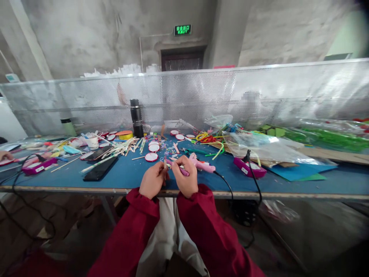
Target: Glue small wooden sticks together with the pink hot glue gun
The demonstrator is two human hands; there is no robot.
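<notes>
The blue table (129, 175) is lying littered beyond both hands. A pink glue gun (203, 166) is resting just right of the right hand (186, 177), its cord trailing off the edge; snagging it could drag the gun down. That hand is gripping a purple stick (181, 169); the left hand (152, 180) is pinching a small pale piece (165, 164), likely to slip among the scraps.

Both hands meet at the table's (288, 181) near edge. A glue gun (203, 165) lies just right of them, a phone (100, 169) to their left. A flask (136, 117) stands behind.
</notes>
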